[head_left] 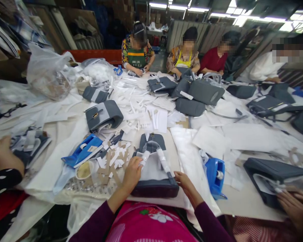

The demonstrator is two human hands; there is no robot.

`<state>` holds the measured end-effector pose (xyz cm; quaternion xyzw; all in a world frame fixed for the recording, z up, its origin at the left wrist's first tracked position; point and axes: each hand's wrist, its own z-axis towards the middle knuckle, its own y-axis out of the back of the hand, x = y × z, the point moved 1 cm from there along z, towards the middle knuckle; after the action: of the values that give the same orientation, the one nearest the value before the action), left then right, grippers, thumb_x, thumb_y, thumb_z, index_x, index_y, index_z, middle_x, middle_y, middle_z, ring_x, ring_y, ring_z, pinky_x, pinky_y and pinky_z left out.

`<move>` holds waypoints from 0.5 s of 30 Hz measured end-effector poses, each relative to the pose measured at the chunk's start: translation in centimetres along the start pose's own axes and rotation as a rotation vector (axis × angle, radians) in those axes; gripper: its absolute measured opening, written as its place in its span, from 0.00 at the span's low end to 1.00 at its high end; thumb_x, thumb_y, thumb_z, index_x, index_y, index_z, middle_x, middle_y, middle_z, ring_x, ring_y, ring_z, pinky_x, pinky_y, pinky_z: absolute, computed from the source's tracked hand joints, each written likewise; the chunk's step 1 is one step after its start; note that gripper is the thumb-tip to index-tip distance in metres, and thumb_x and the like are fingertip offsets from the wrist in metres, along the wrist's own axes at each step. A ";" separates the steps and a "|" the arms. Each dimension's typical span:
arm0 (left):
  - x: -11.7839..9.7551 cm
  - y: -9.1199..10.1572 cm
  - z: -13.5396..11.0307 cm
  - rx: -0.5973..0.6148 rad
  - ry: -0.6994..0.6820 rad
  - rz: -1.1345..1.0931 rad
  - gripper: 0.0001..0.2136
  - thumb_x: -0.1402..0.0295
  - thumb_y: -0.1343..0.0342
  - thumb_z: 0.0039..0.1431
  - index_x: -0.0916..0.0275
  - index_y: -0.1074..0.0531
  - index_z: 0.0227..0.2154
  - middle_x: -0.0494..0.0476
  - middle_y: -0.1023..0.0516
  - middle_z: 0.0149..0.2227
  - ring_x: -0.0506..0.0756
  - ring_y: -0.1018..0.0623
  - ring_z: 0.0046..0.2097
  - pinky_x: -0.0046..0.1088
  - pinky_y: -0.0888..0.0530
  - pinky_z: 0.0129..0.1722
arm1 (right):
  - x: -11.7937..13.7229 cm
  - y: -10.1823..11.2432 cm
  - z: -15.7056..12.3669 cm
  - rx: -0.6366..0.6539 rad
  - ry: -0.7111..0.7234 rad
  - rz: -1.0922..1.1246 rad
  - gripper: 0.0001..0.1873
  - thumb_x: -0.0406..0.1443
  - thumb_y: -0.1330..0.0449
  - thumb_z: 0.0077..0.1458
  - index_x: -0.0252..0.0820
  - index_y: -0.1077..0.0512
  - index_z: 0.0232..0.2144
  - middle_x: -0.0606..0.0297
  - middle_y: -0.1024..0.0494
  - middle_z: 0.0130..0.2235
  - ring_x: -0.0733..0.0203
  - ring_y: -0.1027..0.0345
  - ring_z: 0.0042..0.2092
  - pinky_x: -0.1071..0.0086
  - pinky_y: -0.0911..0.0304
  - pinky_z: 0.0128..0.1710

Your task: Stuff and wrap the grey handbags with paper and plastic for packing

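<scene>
A dark grey bag (155, 189) lies in front of me with its base towards me. White sheeting (154, 166) covers its middle, and its strap (164, 160) is looped over the top in white wrapping. My left hand (132, 173) is at the bag's left side, its fingers curled on the wrapped left part of the strap. At the right edge my right hand (183, 181) has thumb and fingers drawn together by the strap's dark lower end; what lies between the fingertips is too small to make out.
Left of the bag are a blue tape dispenser (84, 149), a round tub (83, 170) and scattered card pieces (113, 164). Another blue dispenser (215, 178) stands to the right. Further bags (104, 114) and white paper cover the table. Co-workers' hands (291, 205) work nearby.
</scene>
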<state>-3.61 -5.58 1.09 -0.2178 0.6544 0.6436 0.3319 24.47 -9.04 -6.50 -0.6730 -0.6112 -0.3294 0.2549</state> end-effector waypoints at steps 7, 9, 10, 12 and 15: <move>-3.9 -2.6 -0.6 0.624 -0.402 0.255 0.10 0.76 0.55 0.60 0.59 0.30 0.35 0.59 0.27 0.38 0.57 0.29 0.43 0.33 0.31 0.44 | 0.8 -0.7 -0.3 -0.075 0.080 0.074 0.23 0.49 0.39 0.41 0.38 0.29 0.36 0.63 0.26 0.29 0.62 0.32 0.29 0.70 0.39 0.28; -3.7 -2.4 -0.2 0.633 -0.442 0.269 0.12 0.78 0.57 0.60 0.58 0.30 0.35 0.58 0.27 0.37 0.57 0.29 0.42 0.31 0.31 0.43 | 1.8 -0.7 -0.5 -0.092 0.145 0.067 0.27 0.49 0.39 0.42 0.38 0.31 0.42 0.64 0.27 0.30 0.63 0.33 0.28 0.70 0.38 0.28; -3.4 -2.1 0.0 0.610 -0.454 0.257 0.12 0.78 0.57 0.60 0.58 0.30 0.35 0.58 0.27 0.37 0.56 0.29 0.42 0.31 0.31 0.43 | 2.2 -0.7 -0.5 -0.090 0.182 0.046 0.28 0.49 0.39 0.42 0.39 0.31 0.43 0.65 0.28 0.29 0.63 0.34 0.28 0.69 0.38 0.27; -2.2 -1.1 0.5 0.480 -0.412 0.222 0.13 0.78 0.58 0.60 0.58 0.29 0.36 0.57 0.27 0.38 0.56 0.29 0.43 0.31 0.32 0.44 | 2.7 -0.5 -0.6 -0.058 0.238 -0.023 0.26 0.49 0.41 0.44 0.38 0.31 0.43 0.67 0.30 0.27 0.62 0.34 0.27 0.69 0.38 0.27; 1.2 0.5 1.1 0.175 -0.119 0.181 0.10 0.77 0.56 0.60 0.61 0.30 0.36 0.58 0.27 0.38 0.56 0.28 0.44 0.32 0.32 0.47 | 2.7 -0.4 -1.0 -0.010 0.298 -0.181 0.21 0.48 0.45 0.50 0.39 0.28 0.38 0.65 0.30 0.28 0.60 0.34 0.28 0.65 0.35 0.29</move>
<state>-4.62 -4.23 0.69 -0.0896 0.7041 0.6232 0.3283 24.02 -7.97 -3.81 -0.5603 -0.6231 -0.4499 0.3087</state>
